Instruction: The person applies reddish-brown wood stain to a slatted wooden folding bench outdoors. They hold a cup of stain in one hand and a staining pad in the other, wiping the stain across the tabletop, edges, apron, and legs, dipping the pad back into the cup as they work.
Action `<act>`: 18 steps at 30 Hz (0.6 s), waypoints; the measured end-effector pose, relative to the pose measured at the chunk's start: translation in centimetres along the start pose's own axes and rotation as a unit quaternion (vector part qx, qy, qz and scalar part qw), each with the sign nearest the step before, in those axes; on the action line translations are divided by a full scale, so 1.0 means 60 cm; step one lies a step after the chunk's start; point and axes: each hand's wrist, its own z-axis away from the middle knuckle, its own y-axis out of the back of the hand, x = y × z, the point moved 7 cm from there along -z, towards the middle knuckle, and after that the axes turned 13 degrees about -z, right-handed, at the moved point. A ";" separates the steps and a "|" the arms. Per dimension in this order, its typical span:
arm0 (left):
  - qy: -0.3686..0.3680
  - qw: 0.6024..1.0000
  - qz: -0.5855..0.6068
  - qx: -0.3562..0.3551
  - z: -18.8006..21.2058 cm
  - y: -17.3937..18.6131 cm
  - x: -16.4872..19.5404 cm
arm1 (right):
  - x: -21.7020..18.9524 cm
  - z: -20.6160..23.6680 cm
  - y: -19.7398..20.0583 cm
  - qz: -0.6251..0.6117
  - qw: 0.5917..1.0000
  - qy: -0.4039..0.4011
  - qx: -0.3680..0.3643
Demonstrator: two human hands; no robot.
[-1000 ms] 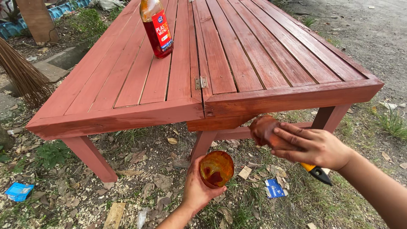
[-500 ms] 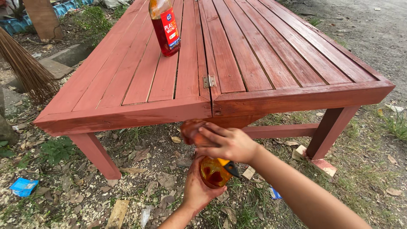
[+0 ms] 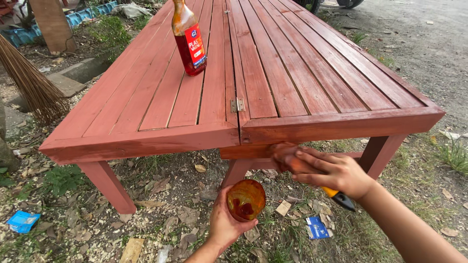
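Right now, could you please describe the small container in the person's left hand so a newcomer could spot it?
Start at the red slatted table and drop below its near edge. There the left hand holds a small round cup, amber-stained with dark red liquid inside, unlike the tall bottle on top.

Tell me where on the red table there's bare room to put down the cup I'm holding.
The slats right of the hinge, out to the table edge, lie bare. So does the near left corner, in front of the bottle. It is crowded under the front rail, where the right hand works the brush above the cup.
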 end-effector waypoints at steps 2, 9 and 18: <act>0.000 1.000 -0.010 -0.004 0.001 -0.005 0.000 | 0.009 0.033 0.013 0.019 1.000 -0.015 -0.007; -0.017 0.999 -0.041 0.015 0.004 -0.014 0.023 | 0.038 0.111 0.041 0.016 0.995 -0.102 -0.005; -0.055 0.994 -0.090 -0.023 -0.003 -0.039 0.075 | 0.081 0.154 0.013 -0.336 0.762 -0.533 0.152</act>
